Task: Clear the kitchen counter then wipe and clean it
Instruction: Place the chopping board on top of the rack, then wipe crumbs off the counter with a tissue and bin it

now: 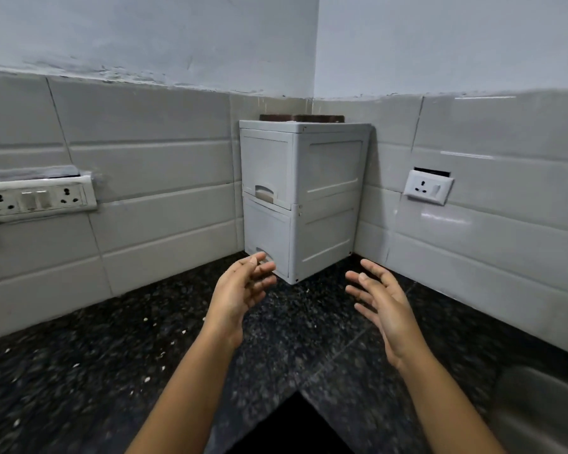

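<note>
Worktop: a black speckled stone worktop (95, 355) that runs into a corner between two walls of grey tiles (164, 165).
Drawer unit: a pale grey plastic drawer unit (328, 198) with two drawers, one above the other, stands upright on the worktop, pushed back into the corner, with one edge turned towards the camera.
On top of it: a flat dark brown thing (300, 118) lies on the unit; only its front edge shows.
Left hand: the left hand (243, 286) is held out above the worktop, palm turned inwards. Its fingers (259, 273) are spread and lightly bent and hold nothing. The tips lie in front of the lower drawer's handle; whether they touch it cannot be told.
Right hand: the right hand (384, 306) is raised just right of the unit's lower corner, apart from it. Its fingers (371, 273) are spread and straight, with nothing in them.
Crumbs: small pale crumbs (146, 379) are scattered over the left part of the worktop.
Walls: a long socket strip (36, 199) is on the left wall and a single socket (427, 190) on the right wall.
</note>
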